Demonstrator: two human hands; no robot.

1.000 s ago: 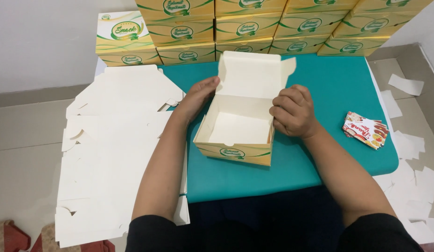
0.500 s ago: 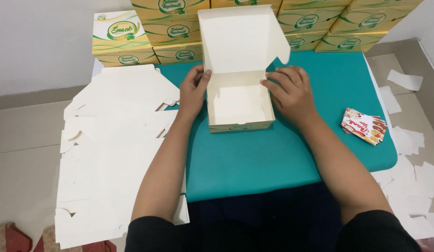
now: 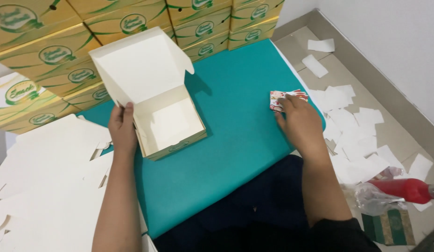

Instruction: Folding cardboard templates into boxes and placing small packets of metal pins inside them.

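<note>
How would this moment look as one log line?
left hand: holds open box side | right hand: on red-and-white packet | surface: teal mat

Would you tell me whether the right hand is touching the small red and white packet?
Touching: the head view shows the right hand with fingertips on the small red and white packet.

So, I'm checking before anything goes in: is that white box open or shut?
Open. The box has its lid tipped back, showing a bare white inside; the left hand steadies its side.
</note>
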